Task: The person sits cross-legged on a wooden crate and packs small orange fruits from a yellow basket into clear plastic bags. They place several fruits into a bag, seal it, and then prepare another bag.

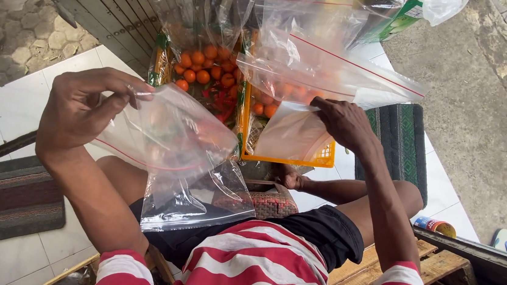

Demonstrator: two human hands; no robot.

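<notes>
Near centre, over lap: left hand [82, 109] pinches clear zip bag [173, 148] at top edge. Right hand [344, 123] pinches 2nd bag [294, 134], far right, over orange crate [325, 158] w/ small oranges [208, 65]. Bags likely v. light, limp, slippery; grip by rim.

both hands [82, 106] pinch clear bags [171, 138] – oranges [205, 65] beyond

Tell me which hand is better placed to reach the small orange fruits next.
Right hand, probably: it pinches a clear bag directly over the yellow crate beside the orange fruits. The left hand holds another bag farther back.
</notes>
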